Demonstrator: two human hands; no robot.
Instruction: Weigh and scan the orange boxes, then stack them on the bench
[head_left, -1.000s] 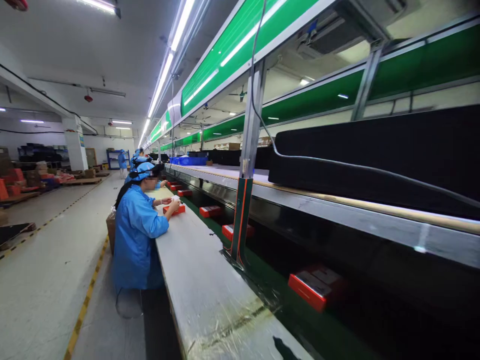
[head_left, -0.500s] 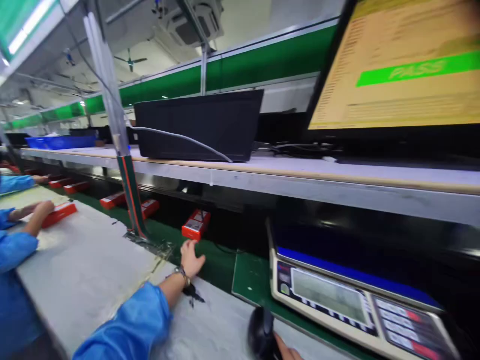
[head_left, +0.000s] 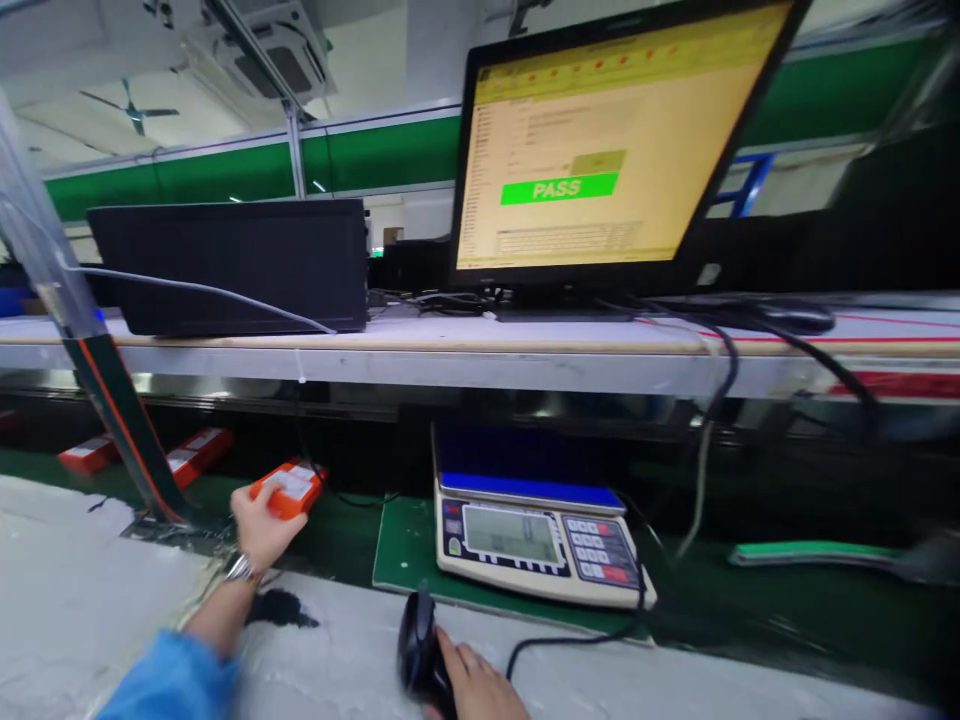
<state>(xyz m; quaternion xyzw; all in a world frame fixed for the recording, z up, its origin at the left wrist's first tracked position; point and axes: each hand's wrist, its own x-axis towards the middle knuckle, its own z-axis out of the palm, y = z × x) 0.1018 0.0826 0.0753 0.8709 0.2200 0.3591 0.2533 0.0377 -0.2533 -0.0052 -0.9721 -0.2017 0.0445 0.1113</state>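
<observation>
Left hand (head_left: 264, 527) grips orange box (head_left: 289, 488) over green belt, near bench's far edge; right hand (head_left: 472, 688) wraps black scanner (head_left: 418, 648).
Risk: one-end hold, box could tip, drop short of scale (head_left: 536, 535).

A pale grey worktop (head_left: 90, 600) spans the foreground; at its one o'clock, a white digital scale (head_left: 536, 545) sits on a green mat (head_left: 401, 550).

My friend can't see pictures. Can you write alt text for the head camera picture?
A person's left hand lifts a small orange box off a green conveyor belt, while the right hand grips a black scanner. A weighing scale sits ahead, and a monitor above shows a green PASS banner.
</observation>
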